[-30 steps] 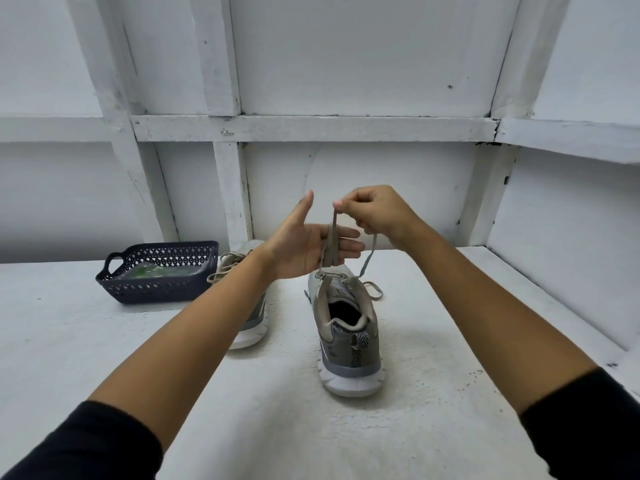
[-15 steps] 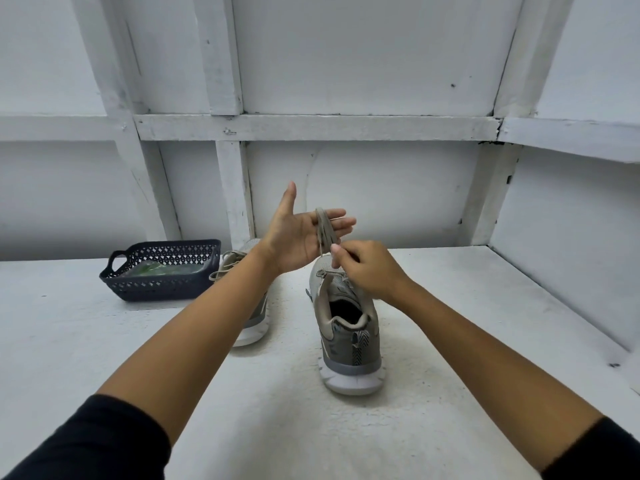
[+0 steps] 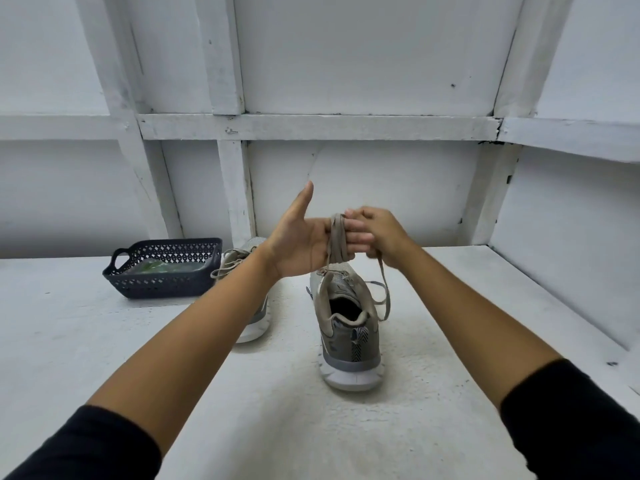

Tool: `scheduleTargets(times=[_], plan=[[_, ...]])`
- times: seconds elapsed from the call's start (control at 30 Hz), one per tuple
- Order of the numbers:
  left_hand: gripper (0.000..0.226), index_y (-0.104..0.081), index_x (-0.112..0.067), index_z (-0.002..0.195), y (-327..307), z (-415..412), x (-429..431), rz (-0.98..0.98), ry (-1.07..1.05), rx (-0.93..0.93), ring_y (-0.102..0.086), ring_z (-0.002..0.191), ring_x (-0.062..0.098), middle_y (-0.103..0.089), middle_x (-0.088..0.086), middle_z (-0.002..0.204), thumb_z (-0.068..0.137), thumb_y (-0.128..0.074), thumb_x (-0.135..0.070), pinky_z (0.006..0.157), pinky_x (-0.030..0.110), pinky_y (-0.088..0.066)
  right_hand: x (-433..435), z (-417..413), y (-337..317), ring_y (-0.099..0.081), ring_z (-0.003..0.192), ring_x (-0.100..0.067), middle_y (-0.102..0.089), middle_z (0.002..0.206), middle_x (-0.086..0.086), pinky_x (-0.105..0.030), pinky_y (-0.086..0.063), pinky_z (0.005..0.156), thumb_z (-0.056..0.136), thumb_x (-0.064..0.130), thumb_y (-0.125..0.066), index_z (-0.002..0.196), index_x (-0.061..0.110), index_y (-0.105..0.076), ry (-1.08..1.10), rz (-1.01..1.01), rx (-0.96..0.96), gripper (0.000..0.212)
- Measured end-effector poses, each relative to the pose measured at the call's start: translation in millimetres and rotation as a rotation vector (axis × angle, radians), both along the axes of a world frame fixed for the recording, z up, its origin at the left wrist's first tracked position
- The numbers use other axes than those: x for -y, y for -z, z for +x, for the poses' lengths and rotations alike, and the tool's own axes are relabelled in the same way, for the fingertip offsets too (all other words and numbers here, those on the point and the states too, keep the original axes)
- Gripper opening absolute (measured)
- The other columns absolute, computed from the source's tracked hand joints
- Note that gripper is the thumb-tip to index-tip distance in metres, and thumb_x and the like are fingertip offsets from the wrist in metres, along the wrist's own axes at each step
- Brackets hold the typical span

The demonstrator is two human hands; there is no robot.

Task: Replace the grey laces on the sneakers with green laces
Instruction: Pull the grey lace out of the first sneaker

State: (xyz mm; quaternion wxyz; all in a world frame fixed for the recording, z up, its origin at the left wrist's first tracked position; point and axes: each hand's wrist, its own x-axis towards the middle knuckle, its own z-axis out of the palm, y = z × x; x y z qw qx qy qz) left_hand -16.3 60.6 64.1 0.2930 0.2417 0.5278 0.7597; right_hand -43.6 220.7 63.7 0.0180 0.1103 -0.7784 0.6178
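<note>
- I saw L hand (image 3: 298, 244) held flat, thumb up, w/ lace (image 3: 336, 240) wound round its fingers.
- R hand (image 3: 384, 237) curled, pinching lace's tail just beside them.
- Lace ran down to shoe (image 3: 346, 323) below both hands.

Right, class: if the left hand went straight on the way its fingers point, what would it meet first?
The right hand. The left hand points its straight fingers, wound with the grey lace, across at it, and they seem almost to touch it, though depth is unclear.
</note>
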Motion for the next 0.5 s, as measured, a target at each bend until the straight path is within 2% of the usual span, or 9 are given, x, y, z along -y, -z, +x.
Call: scheduleTargets(times=[0.07, 0.1, 0.17, 0.23, 0.3, 0.37, 0.43, 0.5], plan=[[0.095, -0.063, 0.003, 0.111, -7, 1, 2, 0.063, -0.076, 0.018, -0.063, 0.105, 0.03, -0.064, 0.022, 0.113, 0.081, -0.021, -0.076, 0.105, 0.041, -0.038, 0, 6, 20, -0.032, 0.046, -0.01, -0.041, 0.057, 0.003, -0.016, -0.023, 0.039, 0.096, 0.013, -0.043, 0.074, 0.017, -0.055, 0.013, 0.072, 0.037, 0.025], [0.094, -0.06, 0.003, 0.113, -10, 0, 4, 0.09, -0.132, 0.025, -0.063, 0.105, 0.03, -0.064, 0.021, 0.114, 0.082, -0.019, -0.076, 0.103, 0.041, -0.04, 2, 12, 28, -0.035, 0.049, -0.011, -0.045, 0.06, 0.002, -0.018, -0.027, 0.04, 0.097, 0.016, -0.045, 0.073, 0.016, -0.056, 0.02, 0.184, -0.018, 0.026], [0.092, -0.056, 0.002, 0.116, -14, -2, 10, 0.102, -0.256, 0.017, -0.063, 0.106, 0.029, -0.064, 0.02, 0.115, 0.084, -0.016, -0.074, 0.102, 0.039, -0.04, 7, 28, 38, -0.047, 0.057, -0.014, -0.054, 0.065, 0.0, -0.025, -0.038, 0.052, 0.098, 0.024, -0.046, 0.077, 0.013, -0.06, 0.017, 0.475, -0.201, 0.027], [0.09, -0.056, 0.0, 0.116, -13, -5, 15, 0.061, -0.318, 0.003, -0.061, 0.109, 0.028, -0.064, 0.018, 0.116, 0.086, -0.015, -0.073, 0.104, 0.039, -0.038, 13, 44, 36, -0.051, 0.06, -0.011, -0.057, 0.061, 0.006, -0.03, -0.04, 0.059, 0.098, 0.03, -0.045, 0.077, 0.009, -0.061, -0.01, 0.595, -0.317, 0.034], [0.089, -0.057, 0.0, 0.115, -9, -4, 19, -0.002, -0.311, 0.002, -0.063, 0.105, 0.025, -0.067, 0.016, 0.111, 0.087, -0.013, -0.072, 0.098, 0.036, -0.044, 19, 55, 21, -0.046, 0.049, -0.002, -0.052, 0.049, 0.012, -0.022, -0.035, 0.054, 0.097, 0.03, -0.047, 0.068, 0.011, -0.06, -0.068, 0.503, -0.328, 0.037], [0.088, -0.058, -0.001, 0.111, -3, -2, 18, -0.066, -0.27, 0.001, -0.064, 0.092, 0.023, -0.068, 0.013, 0.099, 0.087, -0.011, -0.072, 0.091, 0.034, -0.045, 21, 56, -1, -0.042, 0.047, -0.001, -0.05, 0.05, 0.011, -0.021, -0.036, 0.054, 0.095, 0.026, -0.053, 0.067, 0.008, -0.059, -0.079, 0.314, -0.328, 0.034], [0.09, -0.059, 0.0, 0.11, 3, -1, 14, -0.113, -0.216, -0.015, -0.062, 0.099, 0.025, -0.066, 0.015, 0.103, 0.086, -0.012, -0.073, 0.103, 0.038, -0.037, 19, 50, -24, -0.047, 0.051, -0.002, -0.053, 0.06, 0.0, -0.02, -0.042, 0.054, 0.093, 0.022, -0.057, 0.074, 0.002, -0.061, -0.055, 0.149, -0.327, 0.028], [0.089, -0.058, 0.001, 0.113, 7, 1, 11, -0.132, -0.159, -0.014, -0.06, 0.108, 0.028, -0.064, 0.018, 0.112, 0.085, -0.014, -0.072, 0.11, 0.04, -0.03, 13, 43, -44, -0.046, 0.043, 0.006, -0.052, 0.06, 0.007, -0.01, -0.036, 0.048, 0.093, 0.021, -0.057, 0.077, 0.008, -0.062, 0.003, 0.16, -0.351, 0.021]])
